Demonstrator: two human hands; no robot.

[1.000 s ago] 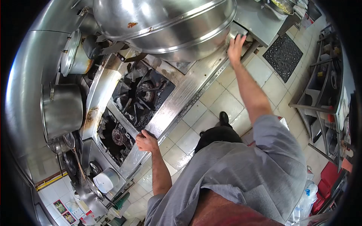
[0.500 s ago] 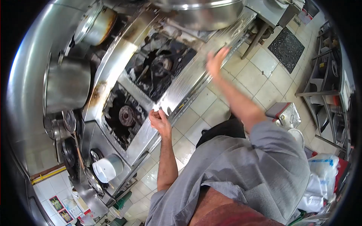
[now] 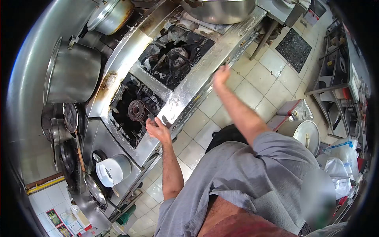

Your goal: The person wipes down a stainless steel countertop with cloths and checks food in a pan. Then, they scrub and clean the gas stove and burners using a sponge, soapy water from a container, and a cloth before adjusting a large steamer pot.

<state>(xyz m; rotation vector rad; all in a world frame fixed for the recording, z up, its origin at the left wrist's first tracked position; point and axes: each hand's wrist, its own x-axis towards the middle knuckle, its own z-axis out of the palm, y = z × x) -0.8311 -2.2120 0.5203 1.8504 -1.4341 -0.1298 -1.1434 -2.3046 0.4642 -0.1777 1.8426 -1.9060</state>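
Observation:
My left hand (image 3: 159, 130) is over the front edge of the stove, beside the nearer burner (image 3: 137, 110). Its fingers are curled, and a small dark bit shows at the fingertips, too small to name. My right hand (image 3: 221, 76) is closed at the front rail of the steel stove top (image 3: 197, 81). A thin dark end pokes out above that fist; the rest is hidden in it. Wet, whitish streaks cover the steel ledge. Behind it, the farther burner (image 3: 177, 57) sits in a blackened, grimy recess.
A large steel pot (image 3: 75, 71) and a stained pot (image 3: 112, 17) stand behind the stove. A wide pan (image 3: 221, 11) sits at its far end. On the left are a white container (image 3: 114, 170) and several pans. A lidded pot (image 3: 302, 134) stands on the floor at right.
My right hand has gone from spread fingers to a fist and moved slightly down and left. My left hand has shifted left toward the nearer burner. The view has shifted a little.

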